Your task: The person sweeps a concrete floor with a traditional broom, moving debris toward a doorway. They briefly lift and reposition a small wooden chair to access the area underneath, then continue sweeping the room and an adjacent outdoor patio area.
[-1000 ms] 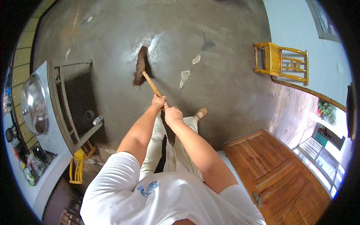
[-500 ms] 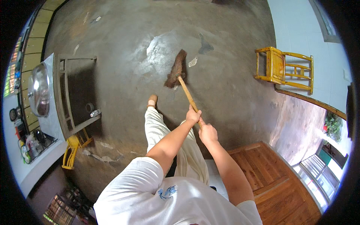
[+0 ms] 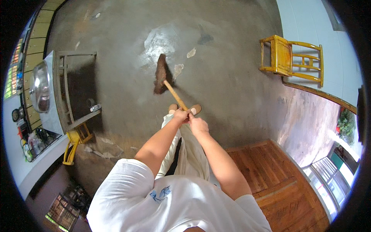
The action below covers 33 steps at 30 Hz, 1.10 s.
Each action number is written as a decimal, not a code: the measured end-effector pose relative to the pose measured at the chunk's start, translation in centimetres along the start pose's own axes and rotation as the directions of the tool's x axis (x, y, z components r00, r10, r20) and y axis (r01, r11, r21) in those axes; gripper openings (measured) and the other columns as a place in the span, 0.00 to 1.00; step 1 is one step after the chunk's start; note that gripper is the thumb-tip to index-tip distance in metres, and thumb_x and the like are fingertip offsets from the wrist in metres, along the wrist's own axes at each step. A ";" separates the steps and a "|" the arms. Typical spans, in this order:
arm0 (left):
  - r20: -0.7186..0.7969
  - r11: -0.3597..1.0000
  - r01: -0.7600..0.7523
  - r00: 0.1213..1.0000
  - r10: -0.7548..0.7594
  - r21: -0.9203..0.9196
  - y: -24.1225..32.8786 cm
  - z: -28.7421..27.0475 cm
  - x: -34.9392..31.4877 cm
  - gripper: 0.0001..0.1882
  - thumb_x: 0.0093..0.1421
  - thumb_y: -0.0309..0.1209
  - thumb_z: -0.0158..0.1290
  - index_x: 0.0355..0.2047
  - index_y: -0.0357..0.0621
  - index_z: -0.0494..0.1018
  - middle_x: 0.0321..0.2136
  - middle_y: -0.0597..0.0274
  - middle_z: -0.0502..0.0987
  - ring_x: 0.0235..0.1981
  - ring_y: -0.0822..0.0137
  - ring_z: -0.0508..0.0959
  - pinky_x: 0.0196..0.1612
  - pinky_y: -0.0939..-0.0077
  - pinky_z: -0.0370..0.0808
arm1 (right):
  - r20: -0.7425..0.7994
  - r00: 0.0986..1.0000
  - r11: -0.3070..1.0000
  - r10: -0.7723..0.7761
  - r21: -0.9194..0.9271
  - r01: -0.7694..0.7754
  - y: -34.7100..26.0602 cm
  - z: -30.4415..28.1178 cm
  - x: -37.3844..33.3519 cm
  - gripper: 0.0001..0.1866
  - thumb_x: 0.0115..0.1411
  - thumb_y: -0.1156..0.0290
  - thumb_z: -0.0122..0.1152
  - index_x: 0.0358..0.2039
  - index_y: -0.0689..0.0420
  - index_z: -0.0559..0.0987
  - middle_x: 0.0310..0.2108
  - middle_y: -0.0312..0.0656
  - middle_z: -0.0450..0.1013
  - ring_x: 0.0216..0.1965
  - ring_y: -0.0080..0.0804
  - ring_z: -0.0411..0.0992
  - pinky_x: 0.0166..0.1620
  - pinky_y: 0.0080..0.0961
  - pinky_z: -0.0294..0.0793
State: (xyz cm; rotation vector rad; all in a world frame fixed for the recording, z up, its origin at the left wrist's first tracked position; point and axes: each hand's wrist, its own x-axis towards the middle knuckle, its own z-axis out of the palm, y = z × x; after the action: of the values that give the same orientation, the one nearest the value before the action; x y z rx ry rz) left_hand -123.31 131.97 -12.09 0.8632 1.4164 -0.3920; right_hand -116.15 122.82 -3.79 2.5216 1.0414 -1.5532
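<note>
The left hand (image 3: pixel 180 115) and right hand (image 3: pixel 199 125) have fingers wrapped round the broom handle (image 3: pixel 176 95), whose bristle head (image 3: pixel 160 75) could snag on the chipped floor patch (image 3: pixel 178 70) if pushed rightward.

Coarse, matt, fibrous broom head (image 3: pixel 160 73)

Here in this room, I notice the camera sits on the person's head and faces steeply downward; the white shirt (image 3: pixel 185 197) is very near to it, the broom (image 3: pixel 160 76) is farther, and its fisheye lens bends straight edges.
</note>
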 end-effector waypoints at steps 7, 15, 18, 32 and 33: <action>0.217 0.976 -0.097 0.975 0.054 0.196 -1.0 8.5 -4.7 0.24 0.53 0.34 0.54 0.48 0.38 0.61 0.28 0.55 0.75 0.22 0.65 0.76 0.18 0.71 0.77 | -0.157 0.970 0.983 0.185 0.044 -0.181 5.3 -0.2 -7.4 0.26 0.53 0.68 0.51 0.55 0.44 0.64 0.26 0.52 0.73 0.31 0.49 0.72 0.35 0.41 0.72; 0.055 0.876 -0.213 0.976 0.210 0.432 -3.1 7.4 -6.2 0.31 0.53 0.34 0.52 0.52 0.37 0.52 0.40 0.43 0.71 0.40 0.53 0.74 0.41 0.65 0.73 | -0.268 0.954 0.989 0.136 0.092 -0.115 3.6 0.9 -11.0 0.28 0.48 0.72 0.52 0.53 0.41 0.66 0.25 0.51 0.71 0.27 0.49 0.72 0.33 0.43 0.72; 0.003 0.874 -0.085 0.996 0.095 0.479 -3.9 5.7 -4.6 0.50 0.52 0.42 0.51 0.60 0.38 0.25 0.44 0.40 0.69 0.40 0.53 0.75 0.36 0.65 0.75 | -0.243 0.968 0.992 0.067 0.120 -0.038 2.9 2.0 -10.0 0.26 0.49 0.71 0.53 0.51 0.42 0.67 0.27 0.49 0.72 0.29 0.49 0.72 0.34 0.42 0.72; 0.085 0.936 0.043 0.993 -0.077 0.350 -6.5 25.4 -6.5 0.44 0.45 0.31 0.60 0.57 0.42 0.43 0.44 0.47 0.68 0.38 0.57 0.73 0.39 0.65 0.74 | -0.159 0.953 0.959 0.256 0.169 -0.229 21.9 1.0 -13.7 0.26 0.52 0.71 0.51 0.53 0.41 0.65 0.30 0.51 0.72 0.33 0.48 0.72 0.37 0.41 0.71; 0.168 0.962 0.093 0.976 -0.139 0.256 -6.2 27.5 -7.2 0.46 0.44 0.33 0.61 0.57 0.41 0.43 0.43 0.47 0.69 0.39 0.58 0.73 0.38 0.67 0.73 | -0.186 0.943 0.954 0.277 0.175 -0.246 23.7 0.6 -14.4 0.26 0.52 0.71 0.52 0.53 0.41 0.65 0.29 0.51 0.72 0.33 0.48 0.72 0.37 0.41 0.71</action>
State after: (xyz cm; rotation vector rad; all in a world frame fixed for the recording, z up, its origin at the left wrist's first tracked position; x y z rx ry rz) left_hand -109.80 106.44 -8.98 0.9201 1.2657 -0.7324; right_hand -108.13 96.51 -0.38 2.8315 0.5836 -1.3653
